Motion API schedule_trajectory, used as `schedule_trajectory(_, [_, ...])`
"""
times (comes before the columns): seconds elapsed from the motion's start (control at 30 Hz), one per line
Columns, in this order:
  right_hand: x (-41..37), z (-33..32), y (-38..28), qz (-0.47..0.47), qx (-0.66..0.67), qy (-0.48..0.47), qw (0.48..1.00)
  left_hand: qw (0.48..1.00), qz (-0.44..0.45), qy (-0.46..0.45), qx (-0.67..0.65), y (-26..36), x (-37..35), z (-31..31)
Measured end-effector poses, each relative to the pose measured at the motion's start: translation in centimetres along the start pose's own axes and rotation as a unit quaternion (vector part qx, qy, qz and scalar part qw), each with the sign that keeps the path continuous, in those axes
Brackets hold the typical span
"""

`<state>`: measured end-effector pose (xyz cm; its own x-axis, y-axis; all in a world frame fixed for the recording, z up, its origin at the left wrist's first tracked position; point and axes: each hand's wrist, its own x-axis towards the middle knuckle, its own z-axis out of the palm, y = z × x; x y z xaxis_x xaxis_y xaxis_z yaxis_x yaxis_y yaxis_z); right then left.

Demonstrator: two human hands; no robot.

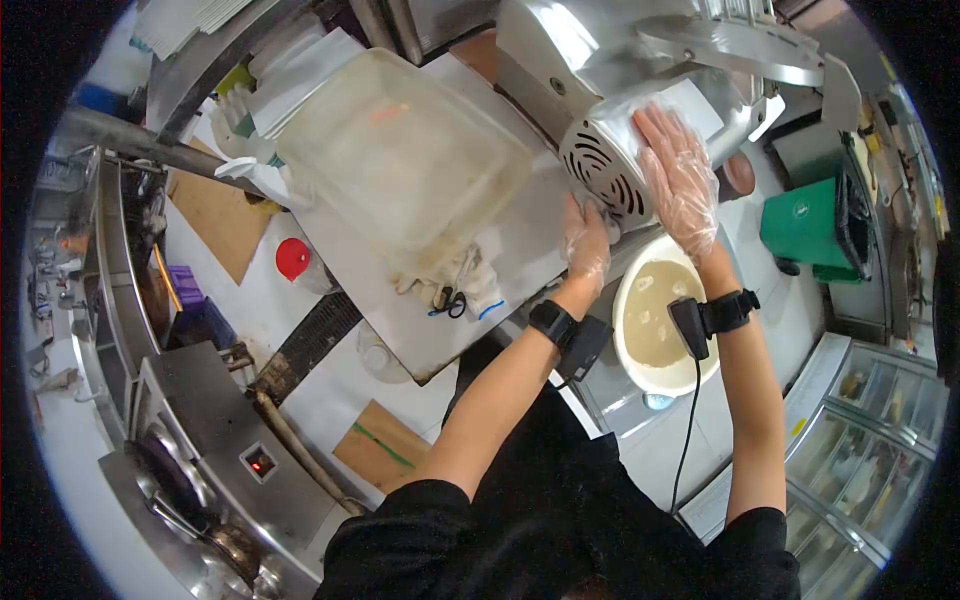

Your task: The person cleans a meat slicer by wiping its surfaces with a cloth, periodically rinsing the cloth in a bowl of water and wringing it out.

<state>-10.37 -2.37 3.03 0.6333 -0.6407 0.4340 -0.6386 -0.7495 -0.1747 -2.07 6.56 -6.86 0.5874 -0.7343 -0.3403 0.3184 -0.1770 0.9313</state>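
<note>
Both of my hands wear clear plastic gloves. My right hand (pixel 680 180) lies with its fingers stretched out on the top of a metal machine (pixel 605 165) with a slotted round vent. Beside the lower edge of that vent is my left hand (pixel 586 240); its fingertips are partly hidden against the machine, so what they hold, if anything, is unclear. Below my right hand stands a white bowl (pixel 622 345) of cloudy pale liquid with several lumps in it. Left of my left hand, a large translucent tub (pixel 400 150) rests on the white table (pixel 400 325).
Near the table's front edge lie a crumpled cloth (pixel 465 275) and black scissors (pixel 455 304). A red-lidded container (pixel 292 258) is left of the table. At the right are a green bin (pixel 800 225) and a glass-topped cabinet (pixel 850 455). A stove unit (pixel 215 400) stands lower left.
</note>
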Motion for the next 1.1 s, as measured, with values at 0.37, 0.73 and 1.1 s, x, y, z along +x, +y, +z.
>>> schedule_trajectory(0.37, [-3.3, -1.9, 0.5, 0.184, 0.296, 0.118, 0.93, 0.993, -0.033, -0.11, -0.031, 4.5, -1.4, -5.4])
schedule_trajectory(0.73, [-8.6, 0.4, 0.9, 0.357, 0.441, 0.176, 0.805, 0.842, 0.423, -0.162, 0.293, 1.6, -0.2, -3.6])
schedule_trajectory(1.1, [-11.0, 3.5, -0.9, 0.481, 0.651, 0.173, 0.561, 0.642, 0.614, -0.224, 0.401, 3.9, 1.6, -3.5])
